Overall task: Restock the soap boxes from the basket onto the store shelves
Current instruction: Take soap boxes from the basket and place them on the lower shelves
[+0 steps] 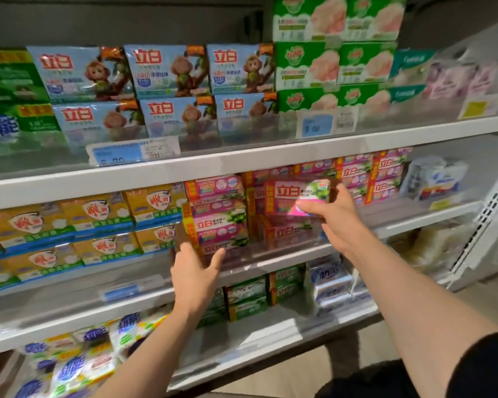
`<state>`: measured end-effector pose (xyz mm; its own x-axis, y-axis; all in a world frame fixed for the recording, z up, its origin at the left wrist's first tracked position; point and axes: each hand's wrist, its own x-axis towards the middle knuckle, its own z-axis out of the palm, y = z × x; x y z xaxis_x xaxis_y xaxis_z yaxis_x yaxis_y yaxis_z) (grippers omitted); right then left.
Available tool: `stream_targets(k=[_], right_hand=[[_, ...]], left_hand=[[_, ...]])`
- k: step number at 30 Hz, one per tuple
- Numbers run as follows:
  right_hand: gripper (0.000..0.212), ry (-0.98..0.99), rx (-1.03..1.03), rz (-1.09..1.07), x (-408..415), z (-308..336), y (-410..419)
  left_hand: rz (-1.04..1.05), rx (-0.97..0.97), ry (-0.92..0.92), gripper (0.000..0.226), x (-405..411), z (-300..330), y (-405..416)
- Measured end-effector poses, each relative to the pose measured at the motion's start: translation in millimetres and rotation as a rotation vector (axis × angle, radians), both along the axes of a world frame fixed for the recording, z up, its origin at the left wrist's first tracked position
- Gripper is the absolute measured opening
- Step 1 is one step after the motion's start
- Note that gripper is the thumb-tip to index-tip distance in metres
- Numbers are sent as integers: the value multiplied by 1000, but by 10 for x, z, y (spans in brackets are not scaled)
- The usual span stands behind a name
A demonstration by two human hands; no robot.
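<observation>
My right hand grips a pink soap box by its right end and holds it above the middle shelf, over another pink box lying there. To the left stands a stack of the same pink boxes. My left hand reaches toward the foot of that stack with fingers spread, just in front of the shelf's clear lip; it holds nothing. More pink boxes are stacked behind and to the right. The basket is out of view.
Yellow soap packs fill the middle shelf's left side. Blue monkey-print packs and green boxes sit on the upper shelf, above price tags. Green and white packs lie on the lower shelf. A white upright stands at right.
</observation>
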<state>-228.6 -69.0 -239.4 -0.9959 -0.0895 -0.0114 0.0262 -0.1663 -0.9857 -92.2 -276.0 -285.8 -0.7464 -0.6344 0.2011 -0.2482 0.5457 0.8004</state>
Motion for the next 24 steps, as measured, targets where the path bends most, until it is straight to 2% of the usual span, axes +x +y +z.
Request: stream_targets(k=[3,8,10,14,18,21,24], right_hand=[[81,13,156,49,-104,-75,-38],[47,-113,145,39,-179,-195,-62],[47,-100,190,66,-164,-202,-97],[64,-62,268,98,-105,-228,-182],[62,-36,281,34,-33,-218,-243],[63,-38,295,40,-8,-227,-241],[59,-53,305,9,14,-248,-207]], left_hand=[[8,-16,13,30,-23,3,16],[56,-23,22,27,-35,1,29],[54,-19,20,27,-37,0,29],[18,-20,-1,28,-28,18,29],[-68,9,-1,25,-16,27,15],[-157,53,-10,31,-3,35,-28],[-261,159,-15,34,-6,71,-70]])
